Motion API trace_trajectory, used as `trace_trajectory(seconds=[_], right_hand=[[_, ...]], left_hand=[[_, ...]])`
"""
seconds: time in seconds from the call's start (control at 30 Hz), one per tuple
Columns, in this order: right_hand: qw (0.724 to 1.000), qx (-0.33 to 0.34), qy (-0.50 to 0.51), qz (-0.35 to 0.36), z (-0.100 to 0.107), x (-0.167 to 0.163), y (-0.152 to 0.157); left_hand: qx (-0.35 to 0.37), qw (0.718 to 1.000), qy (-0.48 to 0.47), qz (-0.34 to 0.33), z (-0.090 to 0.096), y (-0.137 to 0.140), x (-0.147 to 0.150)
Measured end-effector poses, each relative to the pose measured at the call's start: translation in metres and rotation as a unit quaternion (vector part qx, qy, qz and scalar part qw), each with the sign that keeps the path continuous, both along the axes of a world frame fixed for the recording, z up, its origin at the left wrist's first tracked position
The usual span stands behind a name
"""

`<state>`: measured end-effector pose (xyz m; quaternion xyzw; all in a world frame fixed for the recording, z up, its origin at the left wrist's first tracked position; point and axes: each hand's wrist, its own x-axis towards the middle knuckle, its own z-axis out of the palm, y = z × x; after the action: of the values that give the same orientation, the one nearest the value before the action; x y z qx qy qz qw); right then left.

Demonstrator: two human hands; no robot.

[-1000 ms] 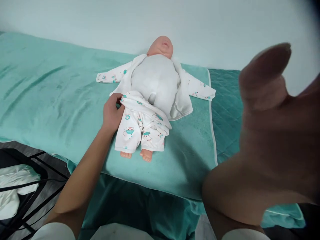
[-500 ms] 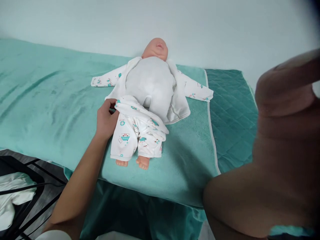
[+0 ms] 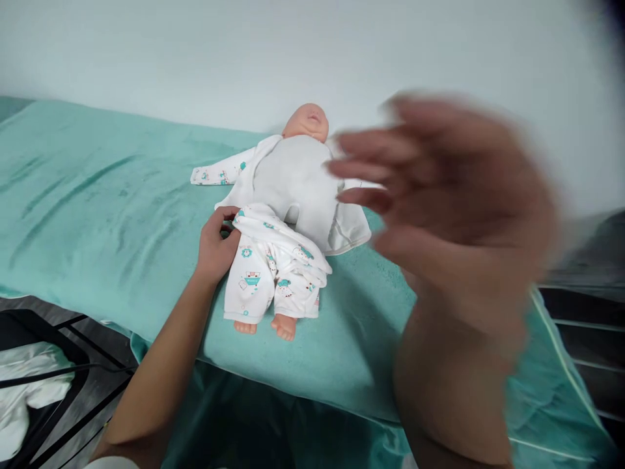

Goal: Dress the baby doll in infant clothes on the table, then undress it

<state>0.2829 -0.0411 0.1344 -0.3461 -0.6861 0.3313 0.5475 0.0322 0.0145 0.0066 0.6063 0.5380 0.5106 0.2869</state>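
A baby doll (image 3: 306,122) lies on its back on the green bed cover, feet toward me. Printed white pants (image 3: 251,280) cover its legs, their waist bunched below the white padded torso (image 3: 288,172). A white jacket (image 3: 239,163) with printed sleeves is spread around the torso. At the left side of the waistband, my left hand (image 3: 218,242) pinches the pants fabric. My right hand (image 3: 454,189) is raised close to the camera, blurred, its fingers loosely curved and apart from the thumb, holding nothing. It hides the jacket's right sleeve.
A green cover (image 3: 97,215) drapes the bed, which runs along a pale wall (image 3: 195,58). Lower left, white cloth (image 3: 34,384) lies in a black-framed holder beside the bed. Dark slats (image 3: 581,339) show at the far right.
My right hand has swung from the right edge into view over the doll's right side. The view has shifted slightly. My left hand stays on the waistband.
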Motion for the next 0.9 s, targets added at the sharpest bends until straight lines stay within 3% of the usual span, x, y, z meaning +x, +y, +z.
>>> trace_trajectory(seconds=[0.03, 0.1, 0.2, 0.27, 0.4, 0.5, 0.57, 0.63, 0.77, 0.9], right_hand=[[0.999, -0.012, -0.03, 0.026, -0.009, -0.003, 0.012], [0.991, -0.04, -0.126, 0.008, -0.028, -0.008, 0.034], [0.957, -0.082, -0.279, -0.006, -0.05, -0.014, 0.052], [0.935, -0.103, -0.338, 0.027, -0.054, -0.017, 0.052], [0.917, -0.108, -0.363, 0.123, -0.049, -0.02, 0.043], [0.911, -0.113, -0.368, 0.145, -0.047, -0.022, 0.041], [0.91, -0.113, -0.369, 0.15, -0.048, -0.024, 0.041], [0.92, -0.124, -0.337, 0.158, -0.05, -0.024, 0.042], [0.945, -0.213, -0.155, 0.191, -0.057, -0.017, 0.047], [0.932, -0.296, -0.034, 0.207, -0.065, -0.001, 0.052]], left_hand=[[0.008, 1.0, -0.014, -0.012, 0.001, -0.001, -0.001], [0.013, 0.999, -0.042, -0.027, 0.003, -0.002, -0.001], [-0.005, 0.997, -0.068, -0.021, 0.005, -0.001, 0.0], [-0.018, 0.996, -0.076, -0.039, 0.007, 0.002, 0.0], [-0.025, 0.985, 0.001, -0.169, 0.021, 0.005, -0.01], [-0.03, 0.957, 0.105, -0.267, 0.039, 0.002, -0.021], [-0.021, 0.941, 0.155, -0.299, 0.049, 0.0, -0.025], [0.01, 0.938, 0.185, -0.292, 0.053, 0.0, -0.023], [0.095, 0.96, 0.196, -0.177, 0.048, 0.008, -0.007], [0.115, 0.981, 0.126, -0.086, 0.036, 0.028, 0.008]])
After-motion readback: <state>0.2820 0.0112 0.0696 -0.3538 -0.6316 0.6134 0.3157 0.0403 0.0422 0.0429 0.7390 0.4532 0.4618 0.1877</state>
